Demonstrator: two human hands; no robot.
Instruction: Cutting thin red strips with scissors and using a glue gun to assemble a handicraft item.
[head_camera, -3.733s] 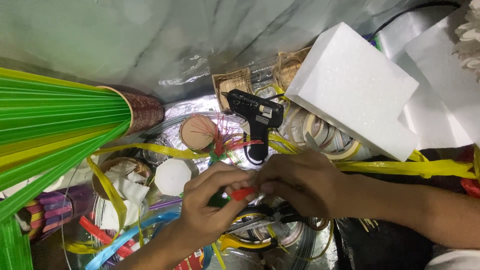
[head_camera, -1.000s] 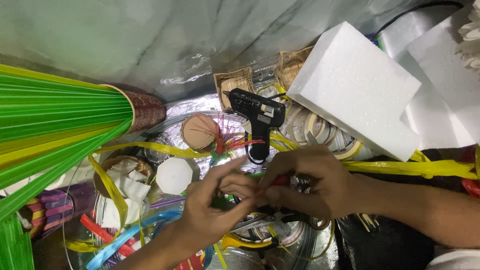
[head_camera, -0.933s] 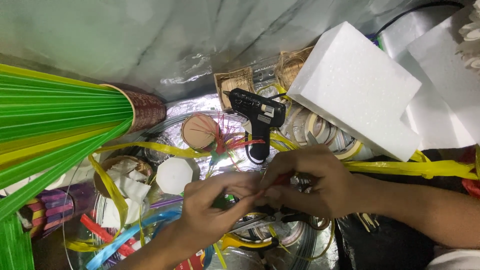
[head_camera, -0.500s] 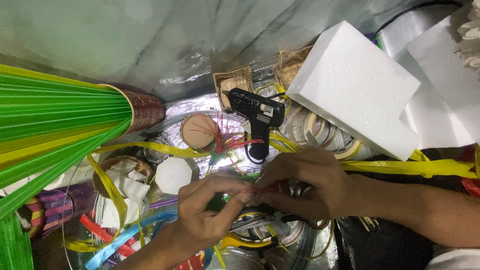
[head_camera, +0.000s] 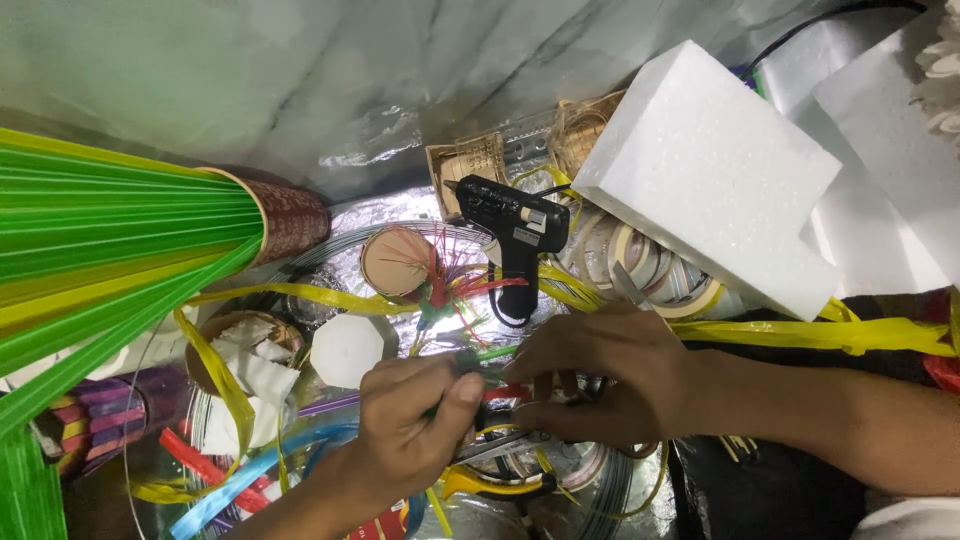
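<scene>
Both hands meet over a cluttered foil tray (head_camera: 400, 215), and between them runs a thin red-and-green stem (head_camera: 495, 390). The left hand (head_camera: 415, 425) pinches its green end between thumb and fingers; the right hand (head_camera: 600, 375) is closed on its red end. A black glue gun (head_camera: 515, 235) lies just beyond the grip, a foam block (head_camera: 715, 175) farther right, scissors (head_camera: 500, 460) beneath.

Black hot-glue gun (head_camera: 515, 228) lying on crinkled silver foil sheet (head_camera: 395, 205). White rectangular foam block (head_camera: 715, 175) upper right, resting over rolls of pale tape (head_camera: 640, 262). Fan of green plastic strips (head_camera: 100, 240) bound by a dark red patterned band (head_camera: 292, 218) at left. Small white round disc (head_camera: 347, 350) beside torn white paper scraps (head_camera: 250, 375).
</scene>
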